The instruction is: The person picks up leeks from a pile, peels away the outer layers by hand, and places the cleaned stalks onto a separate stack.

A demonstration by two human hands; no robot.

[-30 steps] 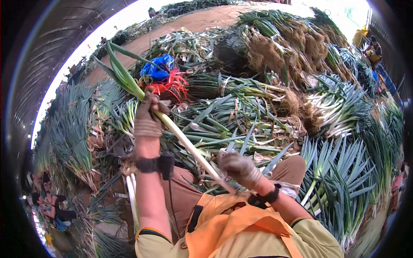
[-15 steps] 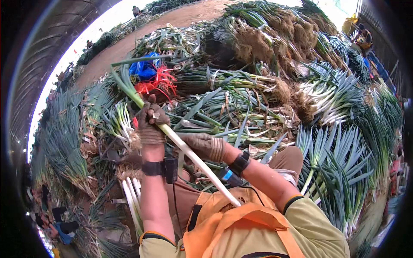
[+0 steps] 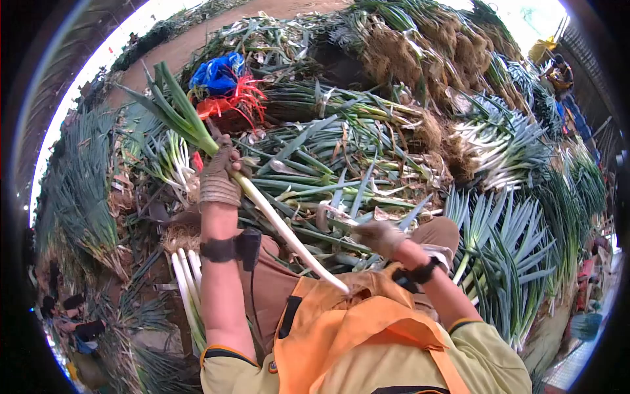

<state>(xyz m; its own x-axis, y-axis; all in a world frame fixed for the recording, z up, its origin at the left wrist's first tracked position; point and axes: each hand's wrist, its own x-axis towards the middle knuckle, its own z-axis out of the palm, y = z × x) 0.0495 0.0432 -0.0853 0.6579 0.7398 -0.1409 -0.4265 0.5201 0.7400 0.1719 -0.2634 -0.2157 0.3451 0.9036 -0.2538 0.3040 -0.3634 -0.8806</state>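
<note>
My gloved left hand grips a long leek where its white stalk meets the green leaves. The stalk slants down to the right, and its cut end rests near my orange apron. My gloved right hand is off the stalk, to its right above my knee. It pinches a pale strip of leek skin that points left.
Heaps of leeks with rooty ends fill the ground ahead and to the right. A blue bag with red string lies on the pile. A few cleaned white stalks lie by my left leg. A person sits far right.
My right hand has left the middle of the stalk and pulled away to the right with a strip of skin. My left hand has kept its grip and tilted the leaves up.
</note>
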